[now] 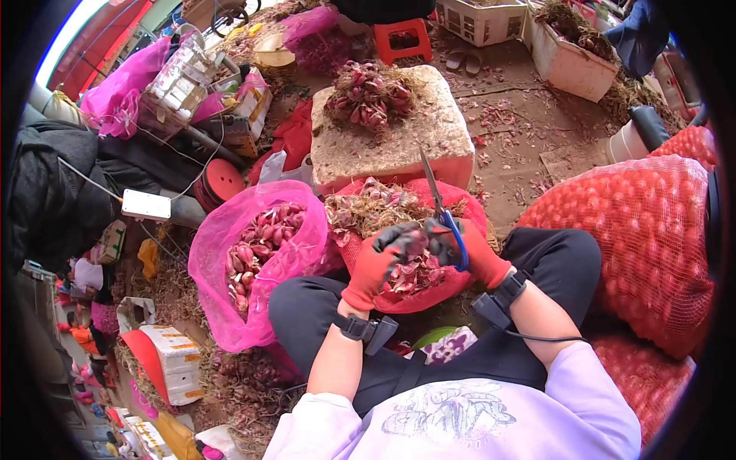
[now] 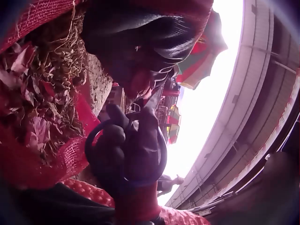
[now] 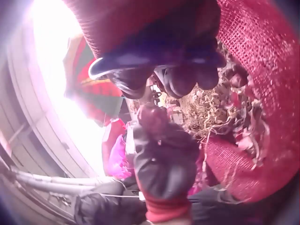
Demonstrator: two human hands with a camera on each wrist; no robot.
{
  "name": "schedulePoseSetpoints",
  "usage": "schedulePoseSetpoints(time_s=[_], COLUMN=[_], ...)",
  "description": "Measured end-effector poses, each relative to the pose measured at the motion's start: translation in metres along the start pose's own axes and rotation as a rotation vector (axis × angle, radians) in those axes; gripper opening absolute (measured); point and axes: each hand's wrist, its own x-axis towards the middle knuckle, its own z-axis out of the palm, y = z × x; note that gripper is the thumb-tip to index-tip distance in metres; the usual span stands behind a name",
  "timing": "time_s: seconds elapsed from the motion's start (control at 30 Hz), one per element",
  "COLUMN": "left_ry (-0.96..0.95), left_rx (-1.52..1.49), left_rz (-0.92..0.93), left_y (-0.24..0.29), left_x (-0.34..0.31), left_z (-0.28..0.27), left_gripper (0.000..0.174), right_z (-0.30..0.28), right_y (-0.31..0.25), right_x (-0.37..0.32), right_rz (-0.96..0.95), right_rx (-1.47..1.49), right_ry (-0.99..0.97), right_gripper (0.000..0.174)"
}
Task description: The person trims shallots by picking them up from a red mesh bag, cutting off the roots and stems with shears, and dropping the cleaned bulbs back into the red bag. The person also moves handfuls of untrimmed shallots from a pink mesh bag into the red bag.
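Both hands wear red gloves with black palms, close together over an open red mesh bag [image 1: 448, 287] of shallots, skins and dry roots. My right hand [image 1: 471, 245] grips scissors [image 1: 431, 180] by their blue handles, blades angled up and away from me. Just beside it, my left hand [image 1: 383, 261] holds a reddish shallot [image 3: 152, 117] in its fingertips, seen in the right wrist view. In the left wrist view the shallot [image 2: 140, 84] shows near the scissors' blades, partly covered by the left glove.
A pink mesh bag [image 1: 203, 264] of cleaned shallots [image 1: 264, 241] stands to the left. Ahead, a bundle of shallots [image 1: 372, 96] lies on a foam box [image 1: 441, 115]. Full red net sacks [image 1: 629, 238] crowd the right side. Beyond stands a red stool [image 1: 402, 42].
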Motion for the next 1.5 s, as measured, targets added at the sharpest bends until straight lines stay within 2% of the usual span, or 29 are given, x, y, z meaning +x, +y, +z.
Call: schedulePoseSetpoints(time_s=[0.07,0.1,0.13,0.2,0.27,0.33,0.37,0.47,0.53,0.6,0.67,0.77,0.87,0.9,1.0,1.03,1.13,1.17,1.27,1.4,1.5], left_ry=[-0.057,0.018,0.072,0.187,0.151,0.110,0.144,0.090,-0.065,-0.066,0.086,0.154,0.166,0.127,0.499,0.415,0.595,0.592,0.569,0.568,0.573], left_rx=[0.016,-0.156,-0.213,-0.325,-0.241,-0.253,-0.211,-0.091,-0.172,-0.037,0.312,-0.117,0.066,-0.285,-0.226,-0.299,-0.248,-0.257,-0.164,-0.085,-0.007], left_rz=[0.059,-0.012,-0.009,0.003,-0.011,-0.057,0.039,0.100,0.141,0.194,0.255,-0.058,-0.115,-0.145,-0.071,0.030,0.039,0.048,0.125,0.142,0.308], left_y=[-0.012,-0.025,-0.038,-0.035,-0.027,-0.025,-0.029,-0.024,-0.011,-0.012,-0.022,-0.025,-0.025,-0.030,-0.029,-0.031,-0.008,-0.011,-0.018,-0.012,-0.028], left_x=[0.000,0.005,0.007,0.006,-0.001,-0.006,-0.004,-0.005,-0.006,-0.005,-0.003,-0.005,-0.002,0.007,0.014,0.014,0.008,0.009,0.010,0.007,0.015], left_z=[0.004,0.000,-0.001,0.011,0.021,0.027,0.027,0.022,0.020,0.015,0.009,0.019,0.020,0.010,-0.014,-0.028,-0.020,-0.026,-0.032,-0.032,-0.037], left_gripper=[0.029,0.027,0.027,0.027,0.032,0.035,0.039,0.039,0.038,0.037,0.035,0.034,0.033,0.032,0.030,0.028,0.028,0.028,0.028,0.027,0.027], right_z=[-0.008,-0.005,0.000,0.008,0.010,0.009,0.008,0.003,0.003,0.004,0.006,-0.005,-0.006,-0.005,-0.003,0.001,0.009,0.015,0.014,0.007,0.006], right_y=[0.012,0.013,0.013,0.013,0.021,0.014,0.010,0.009,0.008,0.006,0.006,0.026,0.019,0.015,0.005,-0.003,-0.008,-0.015,-0.014,-0.007,-0.007], right_x=[0.006,0.005,0.004,0.002,0.007,0.002,0.000,0.001,0.001,-0.001,-0.007,0.006,0.008,0.005,-0.004,-0.014,-0.026,-0.030,-0.029,-0.025,-0.025], right_rz=[-0.074,-0.082,-0.090,-0.140,-0.240,-0.104,-0.036,-0.012,-0.031,-0.049,-0.068,-0.340,-0.421,-0.444,-0.376,-0.144,0.219,0.287,0.345,0.286,0.302], right_rx=[-0.080,-0.091,-0.102,-0.067,-0.059,-0.117,-0.146,-0.072,-0.084,-0.124,-0.190,-0.571,-0.893,-0.980,-1.077,-0.845,-0.443,-0.451,-0.503,-0.454,-0.465], right_ry=[-0.053,-0.078,-0.105,-0.047,0.013,0.004,0.001,-0.061,-0.082,-0.089,-0.078,0.073,0.236,0.289,0.179,0.050,-0.258,-0.267,-0.246,-0.259,-0.250], right_gripper=[0.025,0.024,0.022,0.018,0.015,0.015,0.015,0.017,0.017,0.018,0.018,0.022,0.027,0.033,0.035,0.037,0.026,0.025,0.024,0.027,0.029])
